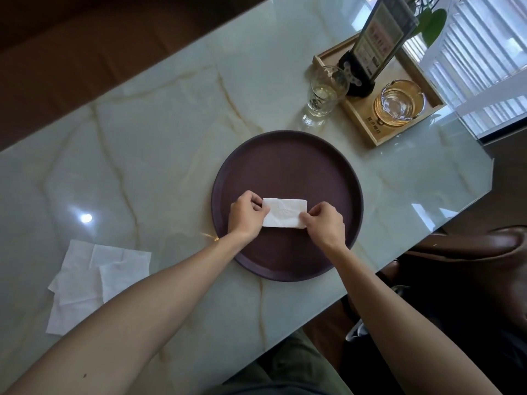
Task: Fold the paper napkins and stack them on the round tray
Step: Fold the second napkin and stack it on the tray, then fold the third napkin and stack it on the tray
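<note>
A folded white paper napkin point(283, 212) lies as a small rectangle on the dark round tray point(288, 155), a little left of the tray's middle. My left hand point(245, 216) pinches the napkin's left edge with curled fingers. My right hand point(323, 220) pinches its right edge near the lower corner. Several unfolded white napkins point(91, 277) lie overlapping on the marble table at the lower left, apart from both hands.
A glass point(323, 94) stands beyond the tray. Right of it a wooden tray point(370, 132) holds a glass ashtray point(399, 105) and a menu stand point(373, 49). The table's edge runs diagonally at the right, with a brown chair point(484, 252) below it.
</note>
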